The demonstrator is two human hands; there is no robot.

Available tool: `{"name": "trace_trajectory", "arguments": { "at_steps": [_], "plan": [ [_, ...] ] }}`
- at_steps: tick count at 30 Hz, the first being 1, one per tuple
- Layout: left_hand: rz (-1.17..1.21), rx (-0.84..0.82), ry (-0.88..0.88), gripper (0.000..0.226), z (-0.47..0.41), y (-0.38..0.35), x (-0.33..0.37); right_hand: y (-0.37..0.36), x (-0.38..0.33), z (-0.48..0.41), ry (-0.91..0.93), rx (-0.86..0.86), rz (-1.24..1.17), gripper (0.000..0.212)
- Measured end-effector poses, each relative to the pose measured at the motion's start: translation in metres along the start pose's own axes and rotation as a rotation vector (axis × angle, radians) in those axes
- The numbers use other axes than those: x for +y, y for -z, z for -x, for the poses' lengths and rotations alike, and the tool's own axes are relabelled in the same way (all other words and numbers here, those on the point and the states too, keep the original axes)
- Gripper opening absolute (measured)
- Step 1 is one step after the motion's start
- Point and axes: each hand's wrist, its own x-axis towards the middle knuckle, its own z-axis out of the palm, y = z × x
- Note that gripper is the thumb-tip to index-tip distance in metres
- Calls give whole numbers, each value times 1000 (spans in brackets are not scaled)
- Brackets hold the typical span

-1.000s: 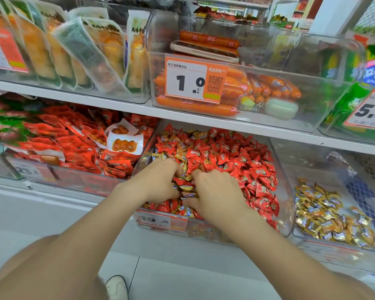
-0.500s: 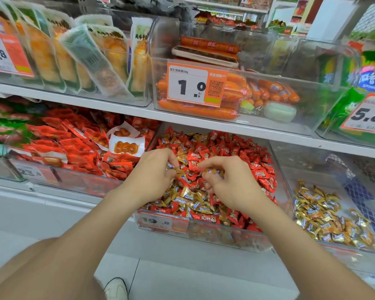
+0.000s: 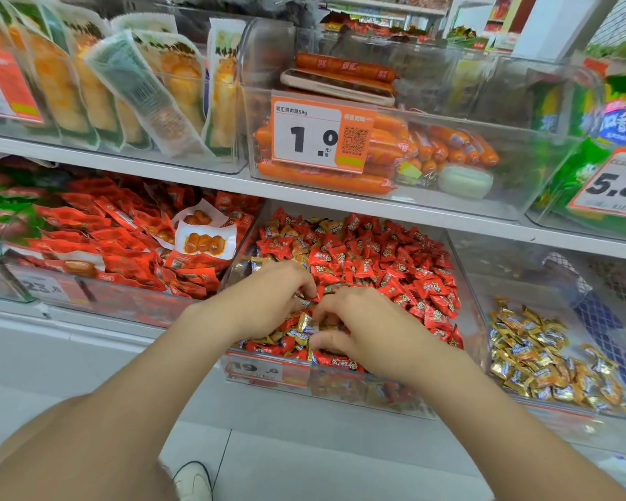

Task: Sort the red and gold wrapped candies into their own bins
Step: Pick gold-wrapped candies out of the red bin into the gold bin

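A clear middle bin (image 3: 340,386) on the lower shelf holds a heap of red wrapped candies (image 3: 387,269) with gold wrapped candies (image 3: 306,325) mixed in near its front. Both hands are in this bin, over the gold patch. My left hand (image 3: 268,301) has its fingers curled down into the candies. My right hand (image 3: 362,323) also curls its fingers into the pile, close beside the left. What each hand holds is hidden under the fingers. The clear bin to the right (image 3: 477,283) holds only gold candies (image 3: 542,359).
A bin of red snack packets (image 3: 123,244) stands to the left. The upper shelf (image 3: 340,204) carries a bin of orange sausages (image 3: 326,179) with a 1.0 price tag and bags of snacks. A white shoe (image 3: 192,482) shows on the grey floor below.
Both hands dropped from above the pile back down into the candies near the bin's front. The camera view shifted slightly.
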Motion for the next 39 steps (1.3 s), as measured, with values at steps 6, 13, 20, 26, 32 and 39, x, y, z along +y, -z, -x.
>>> {"name": "trace_trajectory", "arguments": {
  "at_steps": [6,13,20,26,32,39],
  "plan": [
    [6,-94,63,36,4,4,-9,-7,-9,-9,-10,-121,227,71],
    [-12,-5,43,21,6,-2,-7,-10,-8,-14,-26,8,118,30],
    [-58,18,43,25,4,-9,-3,-13,-16,-10,-51,5,119,62],
    [109,205,193,12,11,-1,-4,-18,-12,-14,-88,7,98,27],
    [169,286,218,12,23,-2,3,-10,0,-8,-60,219,-125,17],
    [364,383,247,13,31,11,29,36,9,23,-283,273,-998,27]
  ]
}}
